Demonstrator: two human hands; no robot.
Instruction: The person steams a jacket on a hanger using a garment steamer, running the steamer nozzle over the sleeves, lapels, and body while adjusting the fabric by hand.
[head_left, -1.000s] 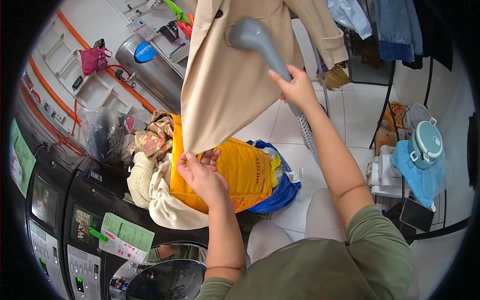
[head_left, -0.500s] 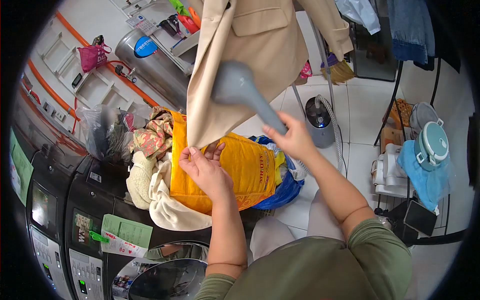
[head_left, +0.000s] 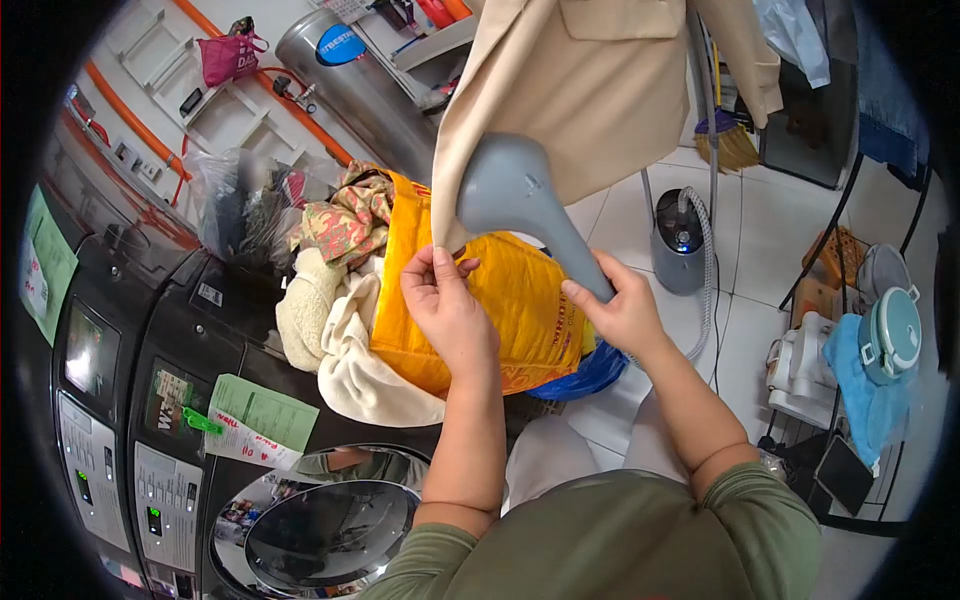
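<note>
A beige jacket (head_left: pixel 620 110) hangs at the top centre. My left hand (head_left: pixel 450 300) pinches the bottom corner of its front edge. In my right hand (head_left: pixel 622 305) is the handle of a grey steamer head (head_left: pixel 505 190), whose wide end lies against the jacket near that front edge. Behind my left hand is a yellow bag (head_left: pixel 500 340) with patterned cloth (head_left: pixel 345 225) and cream fabric (head_left: pixel 350 365) at its opening. The grey steamer base (head_left: pixel 678 255) stands on the tiled floor to the right, with a ribbed hose rising from it.
Black washing machines (head_left: pixel 215 340) with green papers line the left side. A metal tank (head_left: pixel 360 90) stands at the back wall. A broom (head_left: pixel 727 145) is behind the jacket. On the right, a rack holds a teal-lidded container (head_left: pixel 893 330) and a blue cloth (head_left: pixel 858 385).
The view has shifted, so most things appear farther right. The steamer head sits lower on the jacket, nearer my left hand, which still pinches the corner.
</note>
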